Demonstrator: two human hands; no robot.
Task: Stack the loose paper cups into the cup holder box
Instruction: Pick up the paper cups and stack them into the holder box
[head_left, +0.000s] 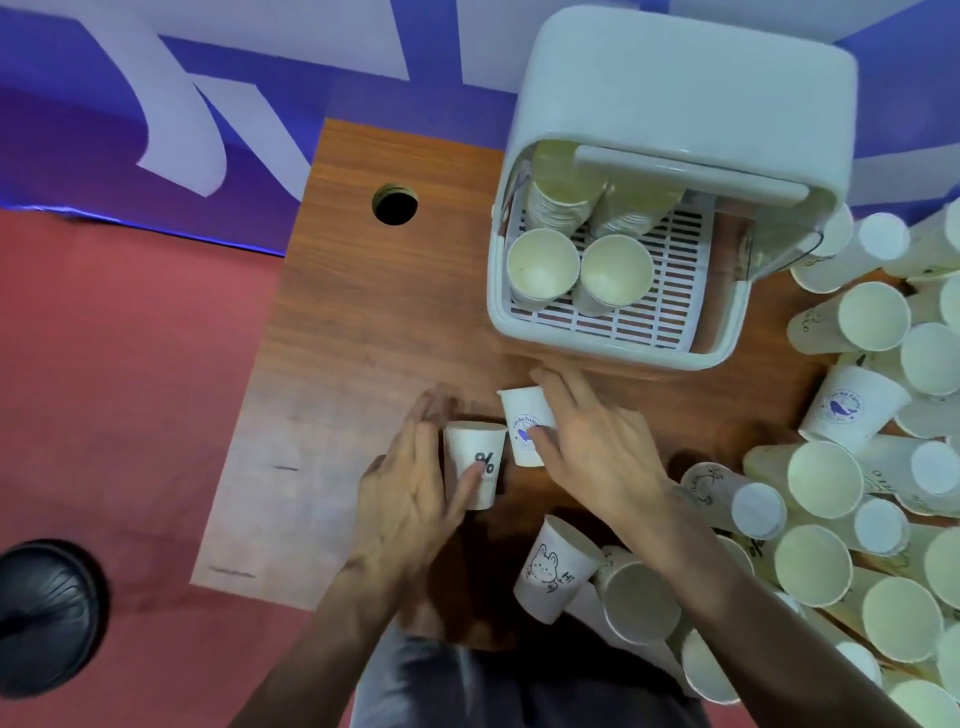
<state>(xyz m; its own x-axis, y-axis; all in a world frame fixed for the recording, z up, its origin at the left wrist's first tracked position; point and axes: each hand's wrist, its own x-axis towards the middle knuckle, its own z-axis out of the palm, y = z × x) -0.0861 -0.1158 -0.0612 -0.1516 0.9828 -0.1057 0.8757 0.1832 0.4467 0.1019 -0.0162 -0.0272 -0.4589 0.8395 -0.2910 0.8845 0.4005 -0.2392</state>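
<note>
Head view: the left hand (410, 488) is pinching the %-marked cup (475, 462) between thumb and fingers, and the right hand (587, 447) is gripping the blue-logo cup (522, 426) likewise, both cups standing rim-up, the cup holder box (623, 349) lying just ahead, nearer the right hand.

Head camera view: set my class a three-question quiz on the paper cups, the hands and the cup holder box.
1. True or false: the white plastic cup holder box is empty.
2. The left hand holds a white paper cup printed with: A a black percent sign; B a rabbit; C nothing.
3. Which hand holds the blue-logo paper cup?
Key: 1 false; 2 A; 3 the right hand.
</note>
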